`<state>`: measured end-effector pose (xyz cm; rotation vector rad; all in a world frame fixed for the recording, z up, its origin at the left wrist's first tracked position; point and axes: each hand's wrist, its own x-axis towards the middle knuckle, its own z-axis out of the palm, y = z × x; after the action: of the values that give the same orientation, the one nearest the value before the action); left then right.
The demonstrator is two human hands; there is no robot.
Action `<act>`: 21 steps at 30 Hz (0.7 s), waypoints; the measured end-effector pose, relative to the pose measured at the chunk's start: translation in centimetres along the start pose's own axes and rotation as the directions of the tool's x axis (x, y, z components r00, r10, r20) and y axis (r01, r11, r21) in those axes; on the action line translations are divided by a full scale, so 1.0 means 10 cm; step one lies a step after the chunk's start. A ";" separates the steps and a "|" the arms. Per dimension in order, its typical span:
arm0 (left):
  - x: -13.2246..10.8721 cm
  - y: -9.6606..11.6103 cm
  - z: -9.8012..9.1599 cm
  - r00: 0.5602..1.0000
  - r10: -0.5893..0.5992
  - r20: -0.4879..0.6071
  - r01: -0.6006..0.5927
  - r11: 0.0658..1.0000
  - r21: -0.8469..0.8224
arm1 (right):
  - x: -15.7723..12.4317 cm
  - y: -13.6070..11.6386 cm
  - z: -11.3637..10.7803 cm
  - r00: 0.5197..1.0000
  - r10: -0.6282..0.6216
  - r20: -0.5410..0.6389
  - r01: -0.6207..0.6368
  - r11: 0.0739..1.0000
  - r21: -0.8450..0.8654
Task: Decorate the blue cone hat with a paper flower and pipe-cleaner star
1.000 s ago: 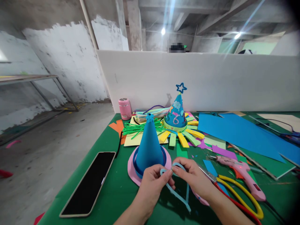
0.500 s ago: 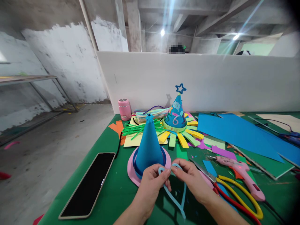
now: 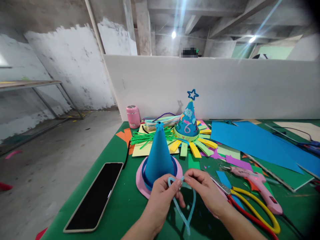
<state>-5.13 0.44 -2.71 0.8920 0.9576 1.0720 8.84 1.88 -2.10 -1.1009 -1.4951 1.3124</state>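
Observation:
A light blue pipe cleaner (image 3: 182, 214), bent into a heart-like loop with its point hanging down, is pinched between my two hands. My left hand (image 3: 167, 194) grips the upper left curve with thumb and fingers closed. Close beside it, my right hand (image 3: 200, 183) pinches the upper middle part. Just beyond my left hand stands a plain blue paper cone (image 3: 159, 158) on a pink ring-shaped brim (image 3: 139, 183). Behind it is a decorated blue party hat (image 3: 188, 121) with a star on its tip and a fringe of yellow and green strips.
Scissors (image 3: 246, 203) with red and yellow handles and a pink glue gun (image 3: 261, 186) lie at the right. A phone (image 3: 96, 196) lies at the left. Green pipe cleaners (image 3: 142, 137), blue sheets (image 3: 250, 143) and a pink canister (image 3: 133, 116) sit farther back, before a white partition (image 3: 212, 86).
The hanging point of the pipe cleaner has swung left and its right side now bows outward. My right hand has shifted its pinch slightly; my left hand has barely moved.

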 end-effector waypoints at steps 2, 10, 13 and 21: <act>0.02 -0.02 -0.02 1.000 -0.008 0.012 0.008 1.000 -0.005 | 0.01 0.01 0.00 1.000 0.005 0.006 -0.005 1.000 0.012; 0.01 -0.01 -0.01 1.000 0.015 -0.012 -0.014 0.999 0.045 | 0.02 0.05 -0.03 0.999 -0.029 -0.031 0.030 0.999 0.028; 0.01 0.00 -0.01 1.000 0.026 -0.016 -0.025 0.998 0.059 | 0.01 0.05 -0.03 0.999 -0.024 -0.030 0.025 0.999 0.024; 0.01 -0.01 -0.01 0.999 0.046 -0.023 -0.043 0.993 0.114 | 0.01 0.05 0.01 1.000 -0.006 0.010 0.006 1.000 0.026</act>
<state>-5.23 0.56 -2.84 0.9989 1.0318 1.0776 8.71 1.98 -2.60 -1.0740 -1.4836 1.3308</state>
